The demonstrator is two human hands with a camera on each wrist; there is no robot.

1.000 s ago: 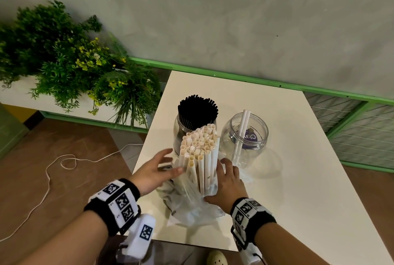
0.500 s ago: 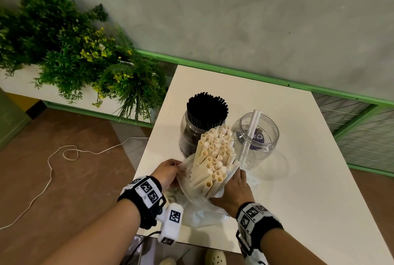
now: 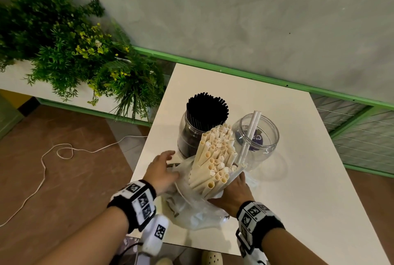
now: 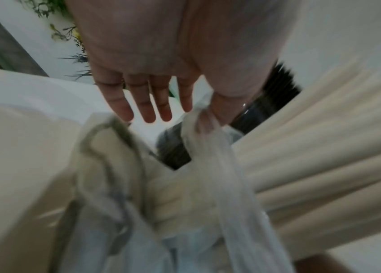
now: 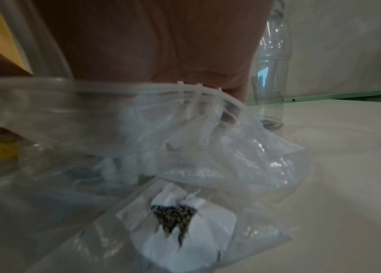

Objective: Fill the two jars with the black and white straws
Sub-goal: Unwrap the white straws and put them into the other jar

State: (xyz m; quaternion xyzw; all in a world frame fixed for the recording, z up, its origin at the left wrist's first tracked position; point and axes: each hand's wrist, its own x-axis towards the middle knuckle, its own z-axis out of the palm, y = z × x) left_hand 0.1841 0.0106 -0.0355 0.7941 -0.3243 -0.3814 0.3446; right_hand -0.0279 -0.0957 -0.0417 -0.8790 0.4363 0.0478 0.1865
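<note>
A bundle of white straws (image 3: 215, 158) stands tilted to the right inside a clear plastic bag (image 3: 191, 207) at the table's near edge. My right hand (image 3: 233, 190) grips the bundle's lower part through the bag. My left hand (image 3: 162, 168) pinches the bag's edge (image 4: 199, 112) between thumb and forefinger, its other fingers (image 4: 147, 109) straight. Behind stand a jar packed with black straws (image 3: 205, 113) and a clear jar (image 3: 255, 136) holding two white straws (image 3: 252, 128). In the right wrist view the crumpled bag (image 5: 185, 147) hides my fingers.
The white table (image 3: 298, 179) has a green rail (image 3: 277, 81) and grey wall behind it. Leafy plants (image 3: 74, 51) stand in a planter at the left. A white cord (image 3: 64, 151) lies on the brown floor. Wire mesh (image 3: 362, 136) lies at the right.
The straw bundle has tipped from upright to leaning right toward the clear jar. My left hand has left the bundle's side and taken the bag's edge, and the bag has slid lower.
</note>
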